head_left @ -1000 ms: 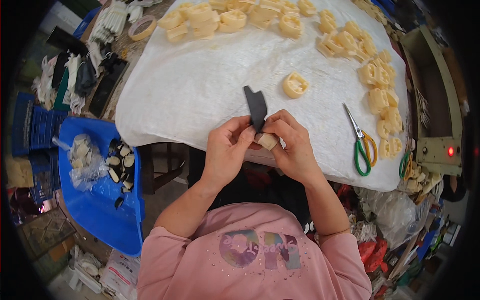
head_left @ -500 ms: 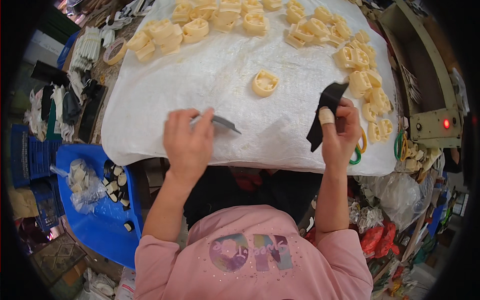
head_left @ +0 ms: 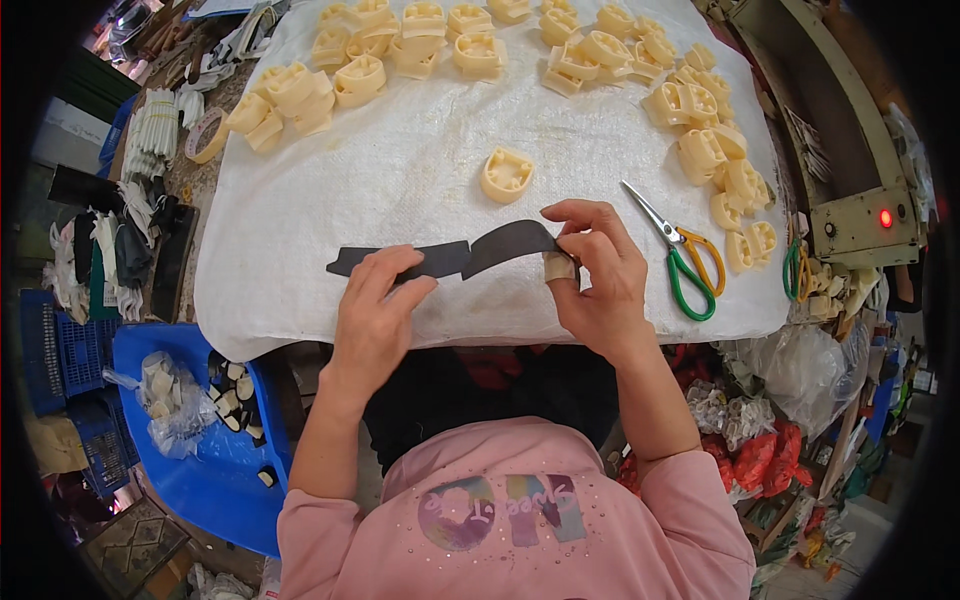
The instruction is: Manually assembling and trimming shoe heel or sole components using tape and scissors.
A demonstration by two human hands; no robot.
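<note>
Both hands have come back together since half a second ago, when they were spread wide apart with a dark piece in each. Now I see the left hand with its fingers pressed on a dark strip, pinning it flat against the white cloth. My right hand pinches the end of a second dark strip between thumb and forefinger, one finger wrapped in tape; the two strips overlap at their inner ends near the front edge of the counter. Just beyond them lies a single cream plastic part, apart from the rest. Green-handled scissors lie just right of the right hand. Further out, cream parts are heaped along the far and right edges of the cloth. A blue stool stands at lower left.
</note>
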